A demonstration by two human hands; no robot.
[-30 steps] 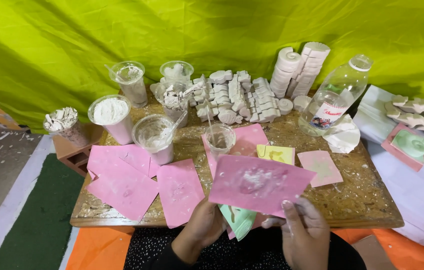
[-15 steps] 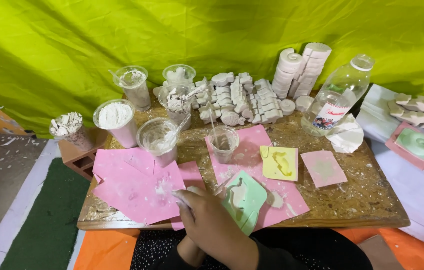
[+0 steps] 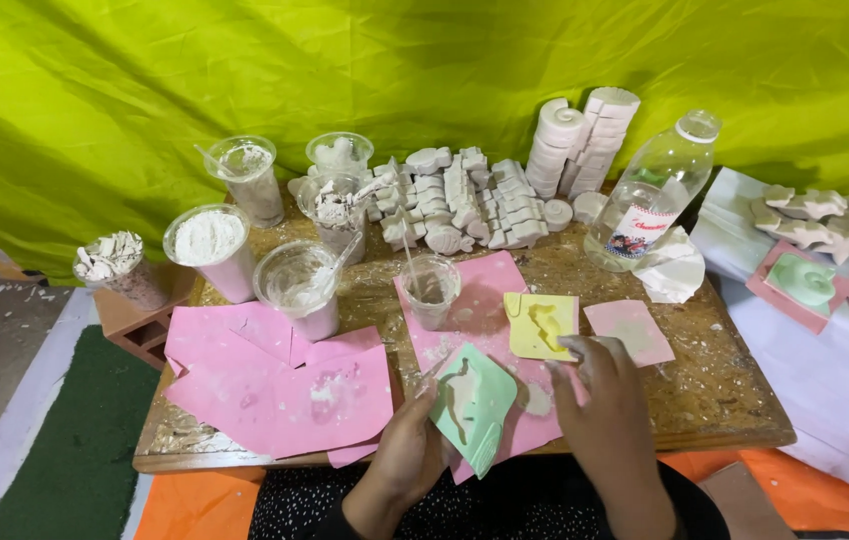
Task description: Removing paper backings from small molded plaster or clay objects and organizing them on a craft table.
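Green mould (image 3: 473,402), tilted on edge, pinched at its left edge by my left hand (image 3: 407,455). My right hand (image 3: 607,395), fingers loosely curled, hovers beside it, fingertips touching the yellow mould (image 3: 540,326) beyond.

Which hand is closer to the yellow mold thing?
The right hand. It sits just below and to the right of the yellow mold, fingertips almost at its edge. The left hand is farther down-left, holding the green mold.
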